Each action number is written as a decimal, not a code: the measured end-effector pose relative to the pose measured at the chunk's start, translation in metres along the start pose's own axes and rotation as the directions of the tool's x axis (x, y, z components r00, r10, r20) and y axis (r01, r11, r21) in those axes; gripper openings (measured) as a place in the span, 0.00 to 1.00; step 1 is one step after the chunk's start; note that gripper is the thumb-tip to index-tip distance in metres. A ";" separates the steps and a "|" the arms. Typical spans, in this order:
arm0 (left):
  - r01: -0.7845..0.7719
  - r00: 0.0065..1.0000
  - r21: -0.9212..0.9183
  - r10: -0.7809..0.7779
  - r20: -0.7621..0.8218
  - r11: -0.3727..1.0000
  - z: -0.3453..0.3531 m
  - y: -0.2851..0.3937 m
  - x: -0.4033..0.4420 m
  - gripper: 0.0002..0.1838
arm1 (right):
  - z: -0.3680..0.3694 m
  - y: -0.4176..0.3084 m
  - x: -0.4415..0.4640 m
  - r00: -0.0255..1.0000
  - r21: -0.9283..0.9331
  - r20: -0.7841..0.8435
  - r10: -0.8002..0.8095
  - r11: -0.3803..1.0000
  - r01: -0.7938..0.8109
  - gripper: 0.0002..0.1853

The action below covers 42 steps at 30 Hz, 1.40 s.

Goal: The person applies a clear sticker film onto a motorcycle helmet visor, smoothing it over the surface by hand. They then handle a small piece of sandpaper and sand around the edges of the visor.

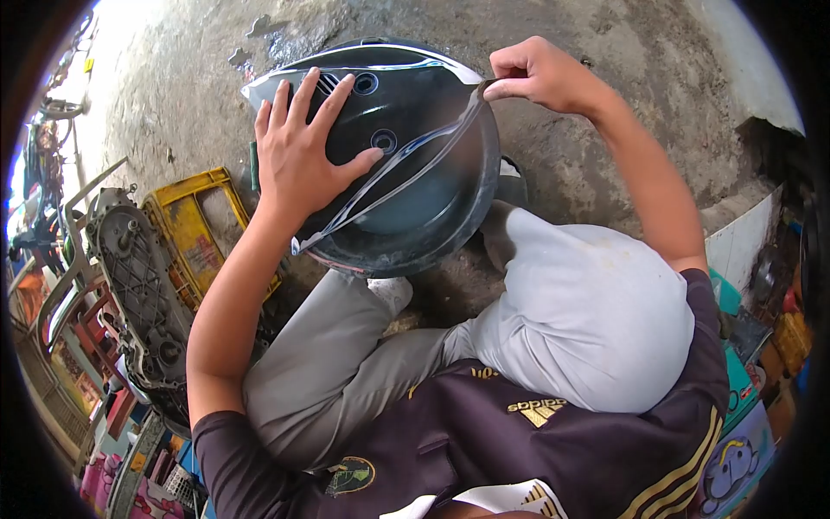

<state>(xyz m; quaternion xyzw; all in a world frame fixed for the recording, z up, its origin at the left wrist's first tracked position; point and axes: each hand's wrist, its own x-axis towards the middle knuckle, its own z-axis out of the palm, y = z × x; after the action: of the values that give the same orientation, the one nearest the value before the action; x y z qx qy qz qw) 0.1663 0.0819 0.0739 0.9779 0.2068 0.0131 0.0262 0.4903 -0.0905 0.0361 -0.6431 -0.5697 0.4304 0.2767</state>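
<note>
A glossy black plastic panel [346, 157], like a motorcycle body panel with pale edges and two round holes, lies across a round black basin [478, 186] with water in its bottom. My left hand [303, 160] rests on top of the panel with its fingers spread. At the panel's right-hand tip, the thumb and bent fingers of my right hand [540, 78] pinch a small dark piece [484, 89] against the edge. What that piece is made of cannot be made out.
Left of the basin lie a yellow plastic crate [203, 229] and a grey metal engine casing [138, 277]. My bent knee [596, 303] is close to the basin's right side. Assorted items crowd the far right, beside a pale board [743, 233]. The concrete floor [605, 156] has a wet patch.
</note>
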 end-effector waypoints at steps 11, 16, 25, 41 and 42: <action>-0.002 1.000 -0.002 0.002 -0.006 1.000 0.001 0.000 -0.001 0.49 | 0.012 0.002 -0.005 0.999 0.041 0.006 0.050 0.998 -0.051 0.23; -0.010 1.000 0.007 0.010 -0.017 1.000 0.001 -0.001 -0.002 0.49 | 0.013 0.012 -0.005 0.990 -0.011 0.047 0.134 0.991 -0.134 0.17; 0.009 0.998 0.020 -0.007 -0.064 1.000 0.001 -0.003 -0.008 0.46 | -0.011 -0.065 -0.064 0.956 -0.074 -0.293 0.032 0.996 -0.056 0.09; 0.074 0.943 0.246 -0.148 0.297 0.966 -0.039 0.027 0.002 0.71 | 0.095 -0.205 -0.090 0.737 0.741 -0.452 0.502 0.672 -0.004 0.09; 0.084 0.942 0.241 -0.156 0.296 0.967 -0.037 0.026 0.001 0.71 | 0.119 -0.187 -0.074 0.713 0.862 -0.385 0.586 0.504 0.051 0.09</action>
<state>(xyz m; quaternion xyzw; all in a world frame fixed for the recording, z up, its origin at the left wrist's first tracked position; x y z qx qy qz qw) 0.1766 0.0606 0.1123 0.9497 0.2599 -0.1669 -0.0515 0.2959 -0.1414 0.1549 -0.6251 -0.0507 0.4384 0.6438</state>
